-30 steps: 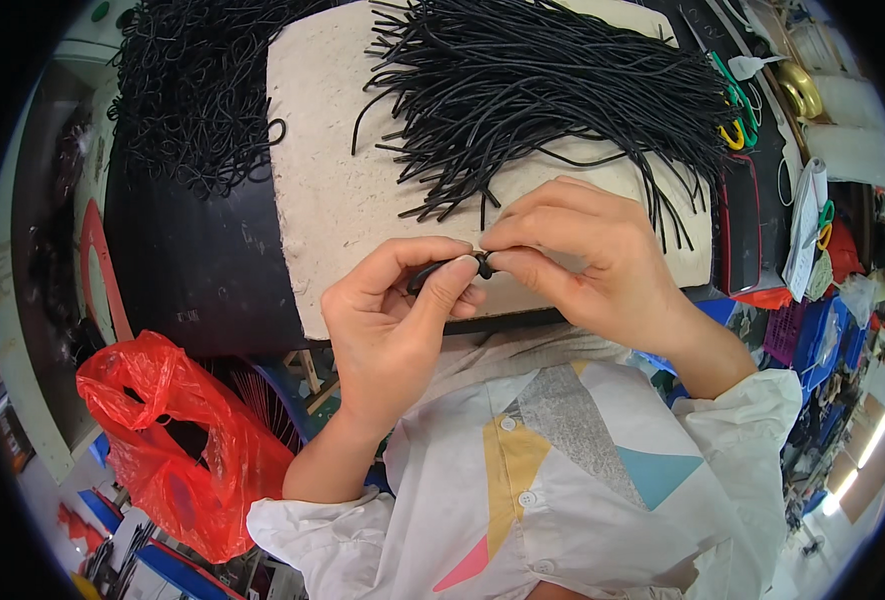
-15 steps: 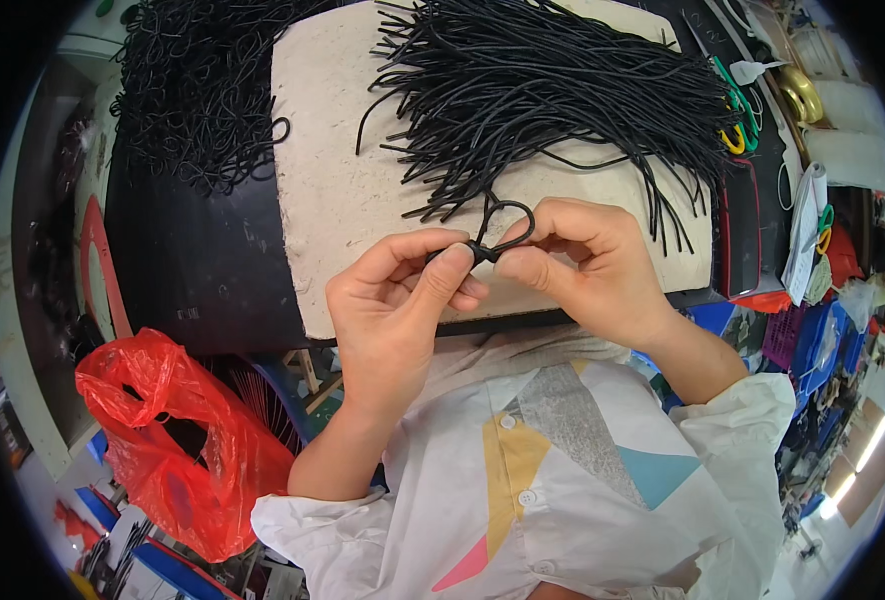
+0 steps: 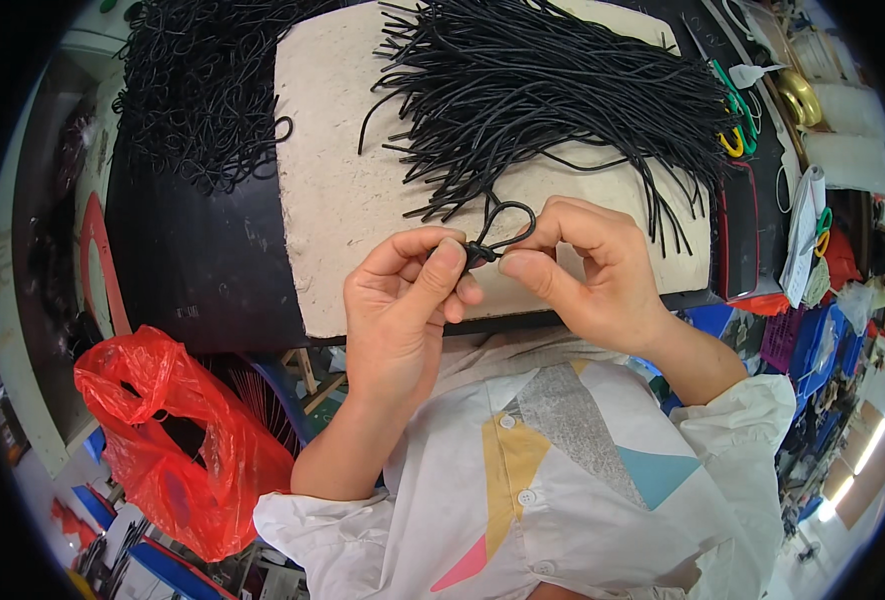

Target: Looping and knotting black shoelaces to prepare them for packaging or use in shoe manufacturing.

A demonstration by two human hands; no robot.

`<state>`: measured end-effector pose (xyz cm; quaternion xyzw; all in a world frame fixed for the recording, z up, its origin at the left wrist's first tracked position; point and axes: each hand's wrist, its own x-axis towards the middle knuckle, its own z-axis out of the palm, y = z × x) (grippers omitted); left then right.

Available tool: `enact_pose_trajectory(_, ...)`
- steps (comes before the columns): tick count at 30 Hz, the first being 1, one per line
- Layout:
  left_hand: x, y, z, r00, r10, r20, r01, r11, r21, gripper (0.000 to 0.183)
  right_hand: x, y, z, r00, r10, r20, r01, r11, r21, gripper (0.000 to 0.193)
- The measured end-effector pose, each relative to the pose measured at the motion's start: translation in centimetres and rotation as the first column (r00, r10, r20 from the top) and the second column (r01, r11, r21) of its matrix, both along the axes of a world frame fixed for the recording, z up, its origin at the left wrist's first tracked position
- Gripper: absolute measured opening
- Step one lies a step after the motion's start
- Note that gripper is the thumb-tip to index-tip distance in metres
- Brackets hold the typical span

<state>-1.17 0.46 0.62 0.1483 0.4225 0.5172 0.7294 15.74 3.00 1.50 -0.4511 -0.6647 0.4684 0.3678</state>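
Observation:
Between my two hands is a black cord (image 3: pixel 512 207) bent into a loop, with a knot at the base of the loop. My left hand (image 3: pixel 409 285) pinches the cord at the knot between thumb and forefinger. On the other side, my right hand (image 3: pixel 593 270) grips the cord beside the knot and the loop with thumb and forefinger. One strand runs up from the knot toward a large bundle of straight black cords (image 3: pixel 553 90). That bundle lies across a cream-coloured board (image 3: pixel 333 200) just beyond my hands.
A heap of looped black cords (image 3: pixel 198 90) lies at the far left of the dark table (image 3: pixel 203 265). Scissors with green and yellow handles (image 3: pixel 735 135) and a dark red-edged case (image 3: pixel 739 230) are on the right. A red plastic bag (image 3: pixel 188 450) hangs at the lower left.
My left hand has shifted slightly right and turned a little, its thumb now left of the knot, leaving more of the knot visible. My right hand has barely moved, still gripping the cord.

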Motion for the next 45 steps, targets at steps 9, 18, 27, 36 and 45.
enact_pose_trajectory(9,0.9,0.1,0.2,0.966,0.058,-0.253,-0.028,0.993,0.118,0.012,0.0,-0.1,-0.1,0.999,-0.008,0.041,0.007,1.0,0.023,0.007)
enact_pose_trajectory(18,0.8,0.0,0.0,0.992,0.095,-0.078,-0.086,0.991,0.106,0.012,-0.3,-0.1,0.2,0.999,0.032,0.031,-0.033,0.999,0.041,0.007)
enact_pose_trajectory(27,0.0,0.0,0.5,0.992,0.102,-0.069,-0.101,0.995,0.021,0.012,0.4,-0.3,-0.1,0.995,0.055,-0.079,-0.067,0.984,-0.166,0.009)
enact_pose_trajectory(36,0.1,0.4,1.2,0.988,-0.059,-0.146,0.059,0.998,-0.003,0.014,1.3,1.6,0.1,0.941,-0.041,-0.335,-0.148,0.843,-0.518,0.014)
enact_pose_trajectory(45,-0.8,1.1,1.2,0.925,-0.293,-0.24,0.298,0.954,-0.018,0.019,0.7,1.2,-0.3,0.927,-0.035,-0.374,-0.166,0.855,-0.492,0.011)
